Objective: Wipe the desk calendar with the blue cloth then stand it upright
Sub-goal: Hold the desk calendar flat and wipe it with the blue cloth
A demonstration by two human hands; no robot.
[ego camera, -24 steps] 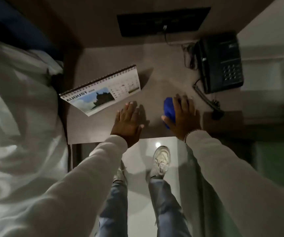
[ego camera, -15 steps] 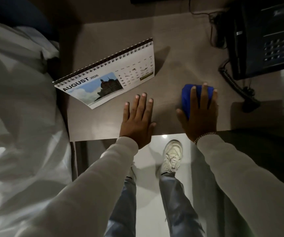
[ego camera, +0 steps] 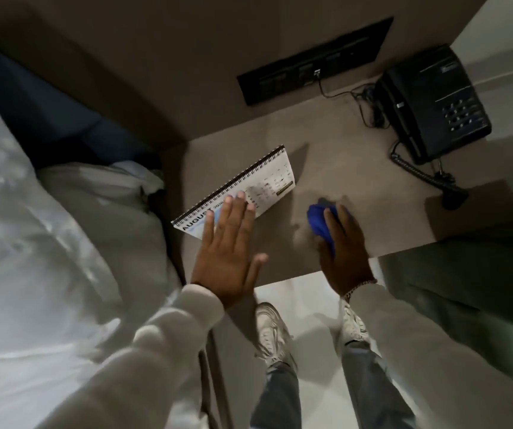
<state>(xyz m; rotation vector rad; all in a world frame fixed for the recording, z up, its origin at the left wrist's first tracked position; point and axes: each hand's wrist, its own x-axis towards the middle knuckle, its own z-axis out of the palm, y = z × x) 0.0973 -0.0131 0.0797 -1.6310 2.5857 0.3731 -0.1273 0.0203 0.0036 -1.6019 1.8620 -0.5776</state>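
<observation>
The spiral-bound desk calendar (ego camera: 267, 178), showing an August page, lies flat on the brown table (ego camera: 357, 156) near its left edge. My left hand (ego camera: 227, 252) is open with fingers spread, its fingertips over the calendar's near half and hiding the picture. My right hand (ego camera: 344, 246) rests on the table to the right of the calendar, closed over the bunched blue cloth (ego camera: 318, 222). A gap of bare table separates cloth and calendar.
A black desk phone (ego camera: 434, 103) with a coiled cord stands at the back right. A dark socket panel (ego camera: 314, 61) is set in the wall behind. White bedding (ego camera: 48, 243) lies close on the left. My legs and shoes show below the table's front edge.
My left hand moved forward and left from the bare table onto the calendar. My right hand stayed on the blue cloth. The camera view shifted.
</observation>
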